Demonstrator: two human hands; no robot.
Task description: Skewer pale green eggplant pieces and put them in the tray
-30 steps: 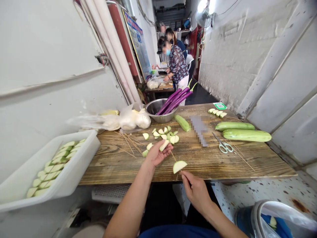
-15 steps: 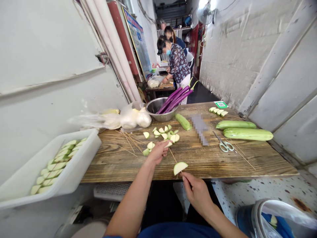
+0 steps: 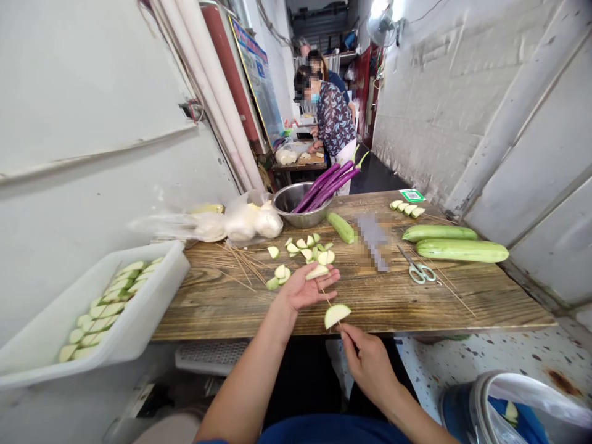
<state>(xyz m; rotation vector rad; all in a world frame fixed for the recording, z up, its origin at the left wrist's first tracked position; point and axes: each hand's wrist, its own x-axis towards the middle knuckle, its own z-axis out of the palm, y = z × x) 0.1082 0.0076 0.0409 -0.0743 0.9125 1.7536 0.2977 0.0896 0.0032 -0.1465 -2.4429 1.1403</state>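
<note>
My right hand [image 3: 367, 357] pinches the lower end of a thin wooden skewer [image 3: 326, 297] just above the table's front edge. A pale half-round squash slice [image 3: 337, 316] with a green rim is threaded on it close to my fingers. At the skewer's far end a second slice [image 3: 317, 272] lies against my left hand [image 3: 309, 288], which is palm up with its fingers spread. Whether the tip goes right through that slice I cannot tell. Beyond my left hand lie several loose cut pieces [image 3: 305, 243], and a few more [image 3: 280, 274] sit beside its wrist.
A white tub [image 3: 161, 293] of skewered slices stands left. Loose skewers [image 3: 245, 265], scissors [image 3: 420, 271], a blurred knife-like thing [image 3: 374, 240], whole squashes [image 3: 462, 250] and a steel bowl [image 3: 308, 217] with eggplants [image 3: 330, 185] are on the table. A lined bucket [image 3: 483, 394] stands lower right; people work behind.
My left hand has gone from closed around the far slice to spread open, palm up. My right hand keeps its pinch on the skewer and has hardly moved.
</note>
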